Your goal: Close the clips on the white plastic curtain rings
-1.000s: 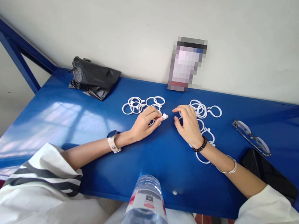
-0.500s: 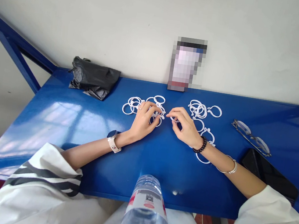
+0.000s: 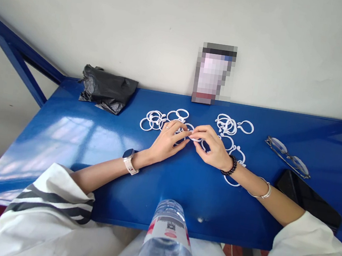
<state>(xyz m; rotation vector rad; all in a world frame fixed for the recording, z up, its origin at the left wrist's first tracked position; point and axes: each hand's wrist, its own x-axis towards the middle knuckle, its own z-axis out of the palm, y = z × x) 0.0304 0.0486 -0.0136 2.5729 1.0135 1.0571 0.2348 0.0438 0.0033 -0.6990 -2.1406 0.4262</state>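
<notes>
My left hand [image 3: 166, 142] and my right hand [image 3: 213, 146] meet at the middle of the blue table [image 3: 71, 135]. Both pinch one white plastic ring [image 3: 194, 139] between their fingertips. A pile of white rings [image 3: 159, 119] lies just behind my left hand. Another group of white rings [image 3: 233, 128] lies behind and under my right hand and wrist. My left wrist wears a watch [image 3: 129, 160]; my right wrist wears a dark bead bracelet [image 3: 229, 166] and a thin bangle.
A crumpled black bag [image 3: 106, 89] sits at the back left. Glasses [image 3: 288, 157] and a black phone [image 3: 307, 198] lie at the right. A water bottle [image 3: 167, 242] stands at the near edge. A blurred card leans on the wall.
My right hand moved left with a ring, and the two hands came together; the fingers of both now pinch the same ring.
</notes>
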